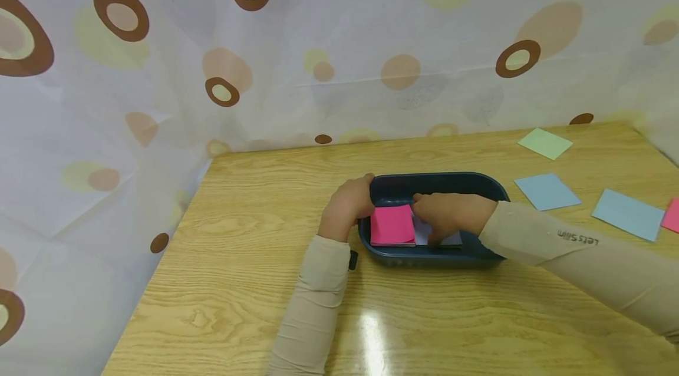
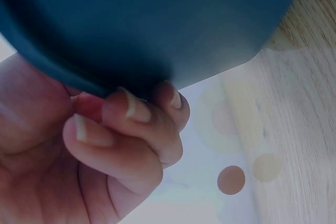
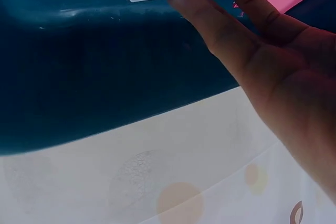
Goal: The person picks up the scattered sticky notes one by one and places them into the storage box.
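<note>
Tray (image 1: 429, 261), dark blue-green with rounded corners, sits on the wood-grain bench (image 1: 239, 293). Left hand (image 1: 347, 205) at the tray's left end: fingers curled under the rim and holding it, fingertips pressed to the outer wall (clearest in the left wrist view). Right hand (image 1: 451, 214) reaches into the tray, palm down over the white stack (image 1: 422, 233), its fingers bent and gripping the paper; one fingertip lies at the stack's far edge, thumb towards the near side. Pink stack (image 1: 392, 225), roughly square, lies in the left part of the tray, just beside the white paper, between the two hands.

Right of the tray, on the bench: pale green note (image 1: 545, 143) towards the back, pale blue note (image 1: 547, 191) nearer, and a second blue sheet (image 1: 628, 214) further right. Pink note (image 1: 672, 215) beside that sheet, cut off by the frame edge. Both sleeves beige; lettering on the right one. Backdrop: whitish sheet (image 1: 318, 28) with brown rings and pale yellow and peach spots.
</note>
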### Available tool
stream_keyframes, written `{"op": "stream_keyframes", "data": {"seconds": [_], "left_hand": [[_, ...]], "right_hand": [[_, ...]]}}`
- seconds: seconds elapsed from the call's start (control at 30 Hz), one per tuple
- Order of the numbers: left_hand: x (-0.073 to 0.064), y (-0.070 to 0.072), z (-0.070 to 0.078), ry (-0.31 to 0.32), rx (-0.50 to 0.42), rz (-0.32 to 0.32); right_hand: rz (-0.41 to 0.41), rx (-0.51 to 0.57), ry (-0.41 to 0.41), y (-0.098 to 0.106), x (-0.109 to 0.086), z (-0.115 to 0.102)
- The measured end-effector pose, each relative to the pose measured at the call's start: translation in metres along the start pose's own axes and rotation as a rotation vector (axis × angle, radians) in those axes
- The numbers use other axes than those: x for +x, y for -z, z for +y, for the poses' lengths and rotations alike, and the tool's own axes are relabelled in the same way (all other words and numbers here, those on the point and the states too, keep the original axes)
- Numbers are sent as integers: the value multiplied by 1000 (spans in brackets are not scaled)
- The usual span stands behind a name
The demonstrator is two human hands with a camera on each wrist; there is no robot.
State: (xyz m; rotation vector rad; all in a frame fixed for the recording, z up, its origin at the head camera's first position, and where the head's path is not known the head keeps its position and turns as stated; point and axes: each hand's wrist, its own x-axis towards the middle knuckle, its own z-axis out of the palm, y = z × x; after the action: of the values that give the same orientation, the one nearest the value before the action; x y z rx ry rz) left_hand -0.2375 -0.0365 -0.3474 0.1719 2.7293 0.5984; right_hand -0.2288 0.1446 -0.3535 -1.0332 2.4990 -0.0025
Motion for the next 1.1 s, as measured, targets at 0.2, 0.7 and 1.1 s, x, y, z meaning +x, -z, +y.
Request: {"op": "stream_keyframes", "data": {"seconds": [0.2, 0.7, 1.1], "left_hand": [[-1, -1, 3, -4, -15, -7], [-4, 1, -2, 14, -47, -12], [0, -2, -1, -10, -46, -8]], "right_hand": [[29, -29, 18, -3, -2, 4], [39, 22, -64, -4, 6, -3], [42, 124, -141, -2, -3, 2]]}}
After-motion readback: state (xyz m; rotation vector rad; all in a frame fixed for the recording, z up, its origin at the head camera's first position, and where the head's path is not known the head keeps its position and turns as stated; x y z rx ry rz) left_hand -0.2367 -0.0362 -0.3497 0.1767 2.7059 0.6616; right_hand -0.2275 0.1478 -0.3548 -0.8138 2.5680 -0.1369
